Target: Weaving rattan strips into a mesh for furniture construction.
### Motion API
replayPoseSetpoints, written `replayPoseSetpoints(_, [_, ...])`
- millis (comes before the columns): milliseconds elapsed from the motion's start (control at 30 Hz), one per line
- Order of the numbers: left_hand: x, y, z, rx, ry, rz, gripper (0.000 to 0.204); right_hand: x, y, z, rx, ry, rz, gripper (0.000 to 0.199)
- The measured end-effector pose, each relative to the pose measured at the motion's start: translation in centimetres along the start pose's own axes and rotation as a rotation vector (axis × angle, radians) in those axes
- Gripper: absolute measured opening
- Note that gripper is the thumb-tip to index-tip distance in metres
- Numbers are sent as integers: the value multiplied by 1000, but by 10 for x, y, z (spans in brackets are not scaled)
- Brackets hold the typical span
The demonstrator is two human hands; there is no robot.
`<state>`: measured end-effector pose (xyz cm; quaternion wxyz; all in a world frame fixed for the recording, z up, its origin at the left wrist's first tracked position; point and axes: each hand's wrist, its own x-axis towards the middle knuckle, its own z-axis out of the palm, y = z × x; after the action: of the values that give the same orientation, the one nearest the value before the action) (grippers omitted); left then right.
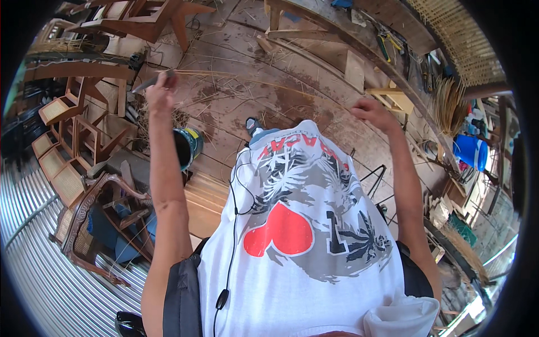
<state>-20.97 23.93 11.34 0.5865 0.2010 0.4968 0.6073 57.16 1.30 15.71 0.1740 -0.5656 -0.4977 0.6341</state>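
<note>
Your left hand (161,92) is up in the upper left of the picture, with your arm stretched out from the bottom; its fingers are pinched tight around a thin strand of cane (224,74) and a small grey tool (147,83) that pokes out to the left; the strand runs off to the right from your fingers, low over the wooden floor (236,106). Your right hand (373,112) is raised in the upper right part of the picture; its fingers are curled in, but you cannot tell if it holds anything, as nothing shows in it. Your white shirt with a red heart (292,224) fills the middle and bottom of the picture; a thin black cord (233,224) hangs down its left side. Just to the right of your left arm sits a dark round tin (188,147) on the floor. At the left edge stand wooden chairs with woven seats (62,140). At the far right there is a bundle of cane sticks (449,104) and, below it, a blue bucket (470,151).
</note>
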Motion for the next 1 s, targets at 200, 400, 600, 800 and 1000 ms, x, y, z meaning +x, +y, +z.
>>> replayPoseSetpoints(200, [16, 13, -26, 68, 35, 25, 14, -40, 7, -40, 15, 142, 111, 31])
replayPoseSetpoints(400, [-20, -8, 13, -12, -13, -45, 15, -21, -2, -32, -2, 7, 134, 36])
replayPoseSetpoints(600, [-92, -44, 108, -184, -166, -168, 15, 107, -20, 82, 34, -248, 14, 41])
replayPoseSetpoints(800, [-66, 9, 92, -273, -165, -86, 16, 167, -1, 104, -14, -280, -71, 30])
replayPoseSetpoints(1000, [-39, 111, -12, -274, 22, 157, 17, 96, 24, 59, -103, -226, -52, 20])
